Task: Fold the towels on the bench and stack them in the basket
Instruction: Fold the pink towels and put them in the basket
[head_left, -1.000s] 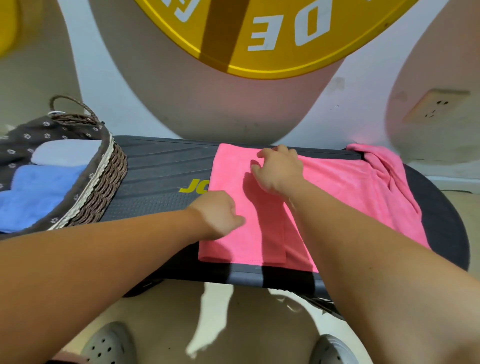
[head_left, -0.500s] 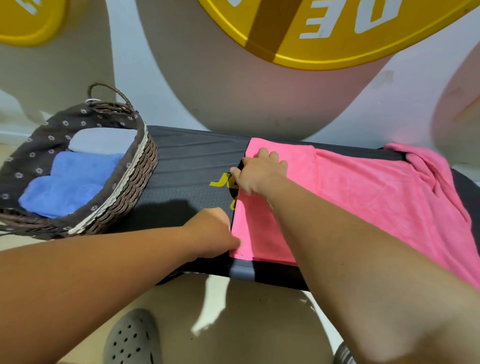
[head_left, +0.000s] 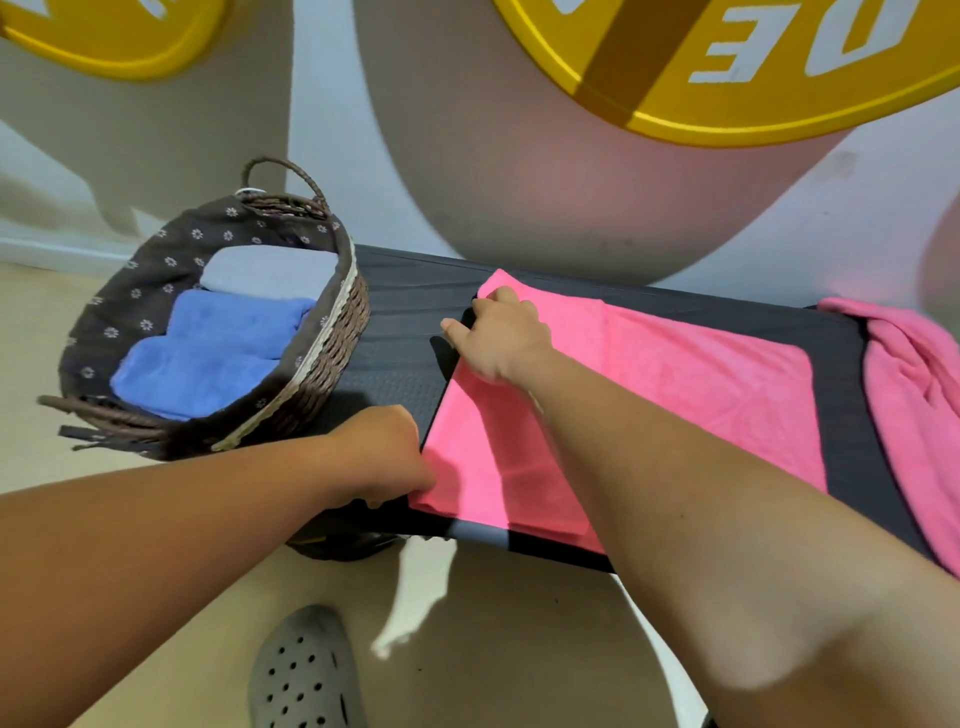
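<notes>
Towel: flat pink cloth towel (head_left: 649, 384) on the long black bench (head_left: 405, 322), long way running right of both hands.
Left hand (head_left: 384, 457): pinches near corner.
Right hand (head_left: 498, 338): pinches far corner (fingers curled).

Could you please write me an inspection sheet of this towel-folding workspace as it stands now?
Surface: black bench, partly covered by towels.
Job's things: flat pink towel spread on the bench, partly folded; bunched pink towel at the right end; wicker basket at the left end, holding folded blue towels and a grey towel.
Clutter: nothing seen.
Hands: left hand grips the flat towel's near-left corner; right hand holds its far-left corner, fingers curled.
Cables: nothing seen.
Surroundings: wall with a yellow sign; tan floor; grey perforated shoe below the bench.
</notes>
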